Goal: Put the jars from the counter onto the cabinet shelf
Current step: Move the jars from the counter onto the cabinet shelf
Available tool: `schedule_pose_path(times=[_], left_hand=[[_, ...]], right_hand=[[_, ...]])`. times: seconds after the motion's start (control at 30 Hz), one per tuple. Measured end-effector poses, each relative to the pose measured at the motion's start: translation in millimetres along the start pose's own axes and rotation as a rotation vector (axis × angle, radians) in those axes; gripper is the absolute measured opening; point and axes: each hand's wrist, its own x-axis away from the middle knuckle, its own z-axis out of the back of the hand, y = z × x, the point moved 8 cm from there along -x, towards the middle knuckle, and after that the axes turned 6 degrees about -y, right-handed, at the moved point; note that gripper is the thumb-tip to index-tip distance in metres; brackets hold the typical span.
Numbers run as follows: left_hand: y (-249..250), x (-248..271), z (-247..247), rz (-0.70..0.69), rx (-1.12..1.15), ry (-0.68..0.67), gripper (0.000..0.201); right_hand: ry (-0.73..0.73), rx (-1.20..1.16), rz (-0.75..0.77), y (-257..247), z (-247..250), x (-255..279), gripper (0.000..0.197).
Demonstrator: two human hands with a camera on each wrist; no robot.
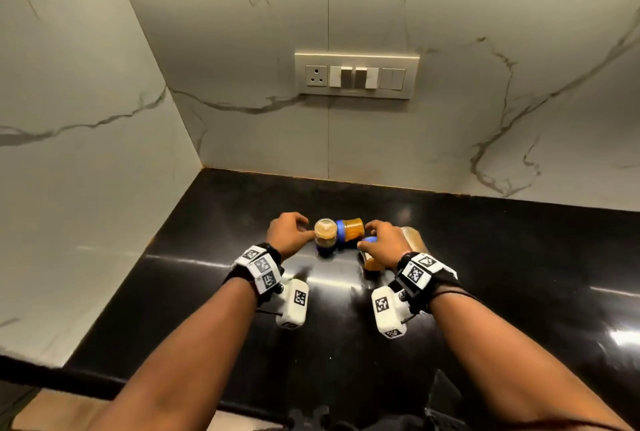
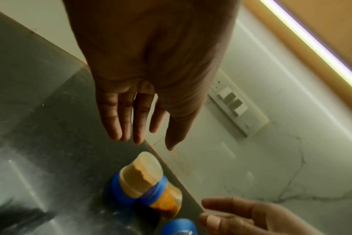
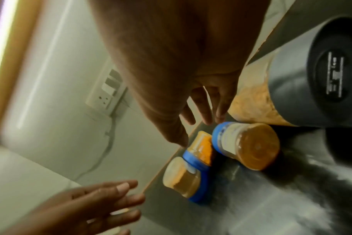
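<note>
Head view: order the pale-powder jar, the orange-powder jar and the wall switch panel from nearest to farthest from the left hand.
1. pale-powder jar, right beside the left hand
2. orange-powder jar, lying just right of it
3. switch panel, up on the wall

A glossy black counter (image 1: 214,295) is carrying three small blue-capped jars: one (image 1: 326,235) standing cap-down, two (image 1: 350,230) (image 3: 249,145) lying just beside it, and a large grey-lidded jar (image 3: 303,89) beyond them.
</note>
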Motion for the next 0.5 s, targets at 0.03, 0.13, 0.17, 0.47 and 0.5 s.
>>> schedule_pose_path(times=[0.03,0.13,0.17,0.47,0.5], left_hand=[[-2.9,-8.2,-5.8,0.003,-0.047,-0.024,0.051],[-8.0,-34.0,-23.2,-0.007,-0.142,-0.094,0.075],[-8.1,-41.5,-29.3,-0.011,-0.164,-0.108,0.079],[-4.2,-74.7,-68.5,-0.049,-0.322,-0.184,0.063],[-5.0,-74.3,-67.8,-0.053,-0.321,-0.170,0.058]], right_hand=[[0.010,0.038,-0.032,2.5,-6.5,-6.1,0.040],[0.063,0.198,-0.112,7.7,-22.8,-20.1,0.040],[0.088,0.251,-0.140,9.6,-26.3,-21.1,0.041],[0.131,0.281,-0.206,27.3,-54.5,-30.8,0.048],[0.127,0.266,-0.209,27.6,-56.9,-29.9,0.049]])
